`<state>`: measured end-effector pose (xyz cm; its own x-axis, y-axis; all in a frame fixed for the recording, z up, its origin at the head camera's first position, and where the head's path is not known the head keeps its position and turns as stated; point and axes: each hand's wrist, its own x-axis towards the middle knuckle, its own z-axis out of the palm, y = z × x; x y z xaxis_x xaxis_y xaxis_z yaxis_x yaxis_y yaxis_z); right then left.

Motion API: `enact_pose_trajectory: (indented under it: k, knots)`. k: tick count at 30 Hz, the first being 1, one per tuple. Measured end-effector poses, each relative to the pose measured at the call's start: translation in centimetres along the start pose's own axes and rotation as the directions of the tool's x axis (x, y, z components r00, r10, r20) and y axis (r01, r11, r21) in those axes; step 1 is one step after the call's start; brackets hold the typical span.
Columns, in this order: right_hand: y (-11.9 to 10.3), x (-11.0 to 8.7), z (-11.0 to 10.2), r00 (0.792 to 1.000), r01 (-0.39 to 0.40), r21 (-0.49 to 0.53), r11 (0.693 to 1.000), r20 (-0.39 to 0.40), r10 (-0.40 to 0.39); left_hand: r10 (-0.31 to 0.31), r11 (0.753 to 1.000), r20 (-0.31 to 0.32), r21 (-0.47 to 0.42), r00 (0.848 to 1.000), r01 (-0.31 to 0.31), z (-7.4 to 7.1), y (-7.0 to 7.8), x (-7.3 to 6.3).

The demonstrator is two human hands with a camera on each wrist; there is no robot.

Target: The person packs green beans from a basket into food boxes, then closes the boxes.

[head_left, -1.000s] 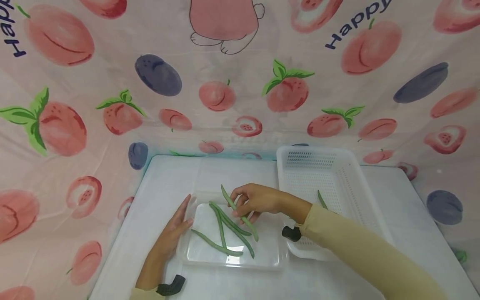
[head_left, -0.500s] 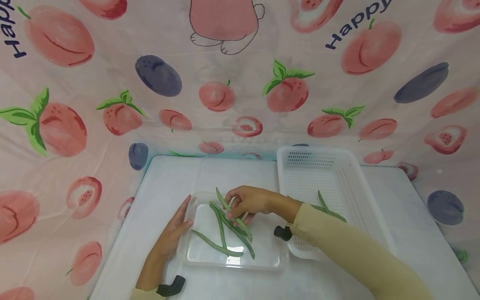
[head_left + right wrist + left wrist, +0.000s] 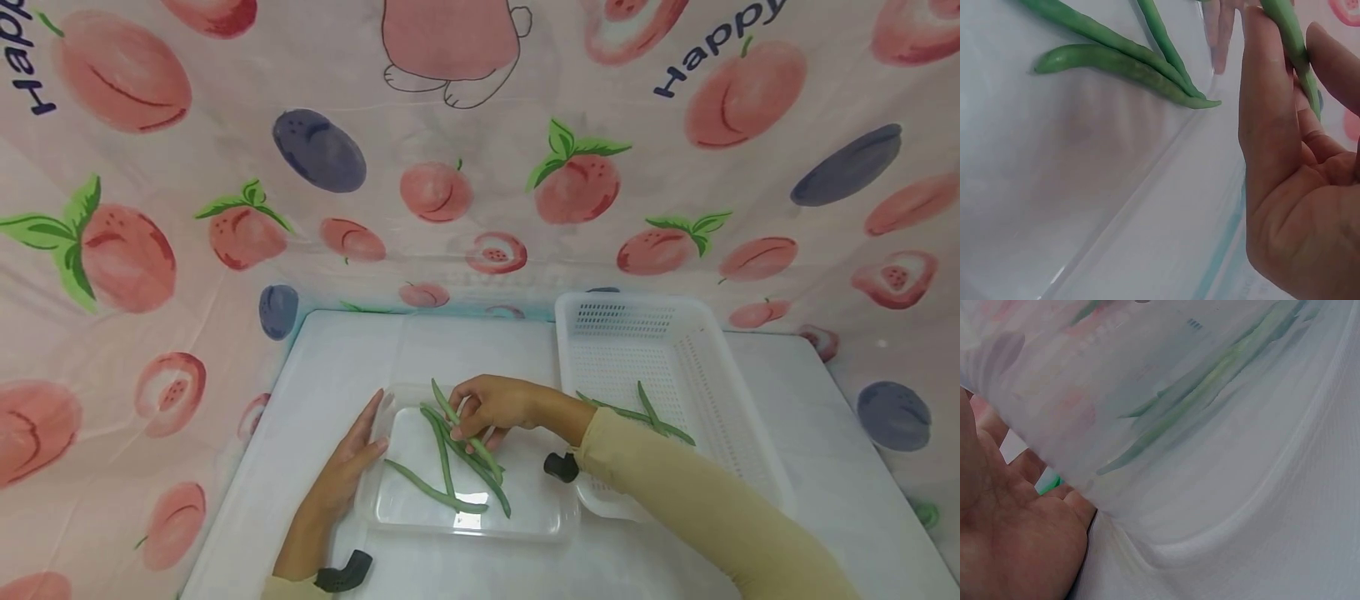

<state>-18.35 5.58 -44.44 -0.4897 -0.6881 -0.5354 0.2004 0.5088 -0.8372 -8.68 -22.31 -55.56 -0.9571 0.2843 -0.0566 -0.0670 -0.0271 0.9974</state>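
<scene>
My right hand [image 3: 498,404] pinches a green bean [image 3: 487,459] between thumb and fingers, above a clear plastic container [image 3: 525,532]. In the right wrist view, that bean [image 3: 1291,37] slants between the thumb and forefinger. Several more green beans lie in the container, one curved bean [image 3: 431,490] apart from a small bunch. My left hand [image 3: 348,462] rests against the container's left wall with fingers extended, thumb at the rim. In the left wrist view, the palm [image 3: 1016,537] lies beside the translucent wall, and beans [image 3: 1179,412] show blurred through it.
A white perforated basket [image 3: 618,367] stands to the right of the container, with a few green beans [image 3: 630,412] in it, partly behind the right sleeve [image 3: 675,475]. Both stand on a white table [image 3: 480,337]. A fruit-printed cloth [image 3: 495,208] hangs behind and at the sides.
My right hand has moved slightly left and down with the green bean, bringing it over the bunch. More of the beans in the basket now show. The left hand has stayed put.
</scene>
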Motion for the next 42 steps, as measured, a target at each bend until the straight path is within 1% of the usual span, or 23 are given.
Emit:
enact_pose_trajectory:
  k: [5, 17, 24, 35, 42]
  knots:
    - [0.6, 0.5, 0.2, 1.000, -0.002, 0.015, 1.000, 0.016, 0.002, 0.004, 1.000, -0.005, -0.013, 1.000, -0.004, 0.1, 0.0, 0.0]
    - [0.9, 1.3, 0.4, 1.000, -0.009, 0.001, 1.000, 0.011, 0.009, -0.018, 1.000, -0.013, 0.007, 1.000, 0.018, 0.1, 0.1, 0.1]
    - [1.3, 1.8, 0.7, 0.999, -0.022, 0.027, 0.999, 0.030, 0.021, -0.021, 1.000, -0.008, -0.006, 1.000, 0.021, 0.2, 0.1, 0.0]
    - [1.8, 2.2, 1.0, 0.999, -0.029, 0.031, 0.999, 0.022, 0.028, -0.025, 1.000, -0.007, -0.003, 1.000, 0.025, 0.2, 0.2, -0.1]
    - [1.8, 2.2, 1.0, 0.999, -0.039, -0.003, 0.999, 0.000, 0.039, -0.023, 1.000, -0.012, 0.017, 1.000, 0.023, 0.2, 0.1, -0.1]
